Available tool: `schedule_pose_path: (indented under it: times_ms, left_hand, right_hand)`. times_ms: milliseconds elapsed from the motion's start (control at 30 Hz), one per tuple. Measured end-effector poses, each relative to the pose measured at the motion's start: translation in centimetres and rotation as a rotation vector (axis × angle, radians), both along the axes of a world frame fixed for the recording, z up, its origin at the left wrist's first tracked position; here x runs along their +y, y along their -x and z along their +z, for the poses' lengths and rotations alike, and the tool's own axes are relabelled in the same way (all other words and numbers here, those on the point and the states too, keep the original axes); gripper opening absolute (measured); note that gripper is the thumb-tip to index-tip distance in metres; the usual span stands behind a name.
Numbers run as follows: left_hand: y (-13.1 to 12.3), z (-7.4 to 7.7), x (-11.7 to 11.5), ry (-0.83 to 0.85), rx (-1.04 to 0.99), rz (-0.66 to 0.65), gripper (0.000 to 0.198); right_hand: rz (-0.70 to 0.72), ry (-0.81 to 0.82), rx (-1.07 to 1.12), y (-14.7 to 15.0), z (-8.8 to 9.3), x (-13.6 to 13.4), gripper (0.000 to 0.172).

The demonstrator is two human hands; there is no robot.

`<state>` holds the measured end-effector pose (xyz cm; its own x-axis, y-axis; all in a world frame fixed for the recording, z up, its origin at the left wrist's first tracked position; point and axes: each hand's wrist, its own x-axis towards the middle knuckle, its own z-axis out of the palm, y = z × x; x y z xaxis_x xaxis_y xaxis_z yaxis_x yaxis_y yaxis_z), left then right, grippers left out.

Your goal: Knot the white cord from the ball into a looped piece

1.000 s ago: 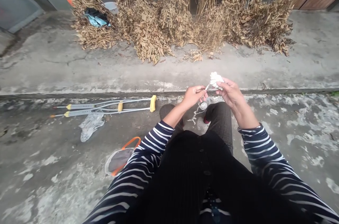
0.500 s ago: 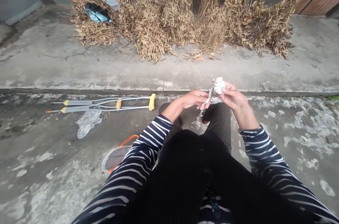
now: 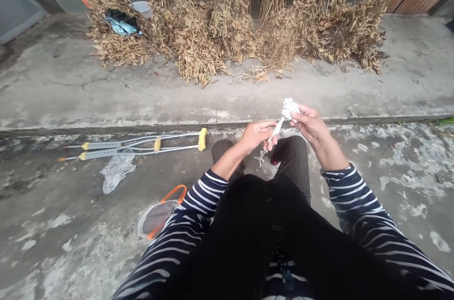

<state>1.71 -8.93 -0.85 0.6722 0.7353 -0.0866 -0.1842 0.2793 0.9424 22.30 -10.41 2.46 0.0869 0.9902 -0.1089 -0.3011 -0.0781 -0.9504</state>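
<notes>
My right hand (image 3: 309, 122) is closed around a small bundle of wound white strip (image 3: 289, 108), gripping it between thumb and fingers. From the bundle a flat white tail (image 3: 278, 129) slants down to my left hand (image 3: 257, 135), whose thumb and fingers pinch it. Thin, crinkled white strands (image 3: 261, 158) dangle below my left hand. Both hands are held in front of my knees, a short way apart. Whether the strip is cloth, ribbon or plastic I cannot make out.
A pair of crutches with yellow pads (image 3: 202, 139) lies on the concrete at left, touching a clear plastic bag (image 3: 117, 172). Nearer sits a grey bag with orange handles (image 3: 156, 219). Beyond the low concrete step (image 3: 142, 101), dried plant bundles (image 3: 198, 30) lean against the wall.
The bundle has turned in my right hand and looks looser, with loops standing out on top. My left hand has shifted slightly, still on the tail. The whole view has moved a little.
</notes>
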Motion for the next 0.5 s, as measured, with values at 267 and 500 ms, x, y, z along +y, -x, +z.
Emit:
schedule_pose_path:
  times_ms: [267,500]
  left_hand:
    - [-0.1,-0.8,-1.0,0.063,-0.084,0.063,0.058]
    - [0.1,-0.7,-0.2,0.182,-0.120,-0.005,0.039]
  right_hand:
    - [-0.103,-0.080,-0.041,1.2,-0.2,0.0,0.047]
    - [-0.001,-0.089,0.071,1.0,0.3,-0.2,0.048]
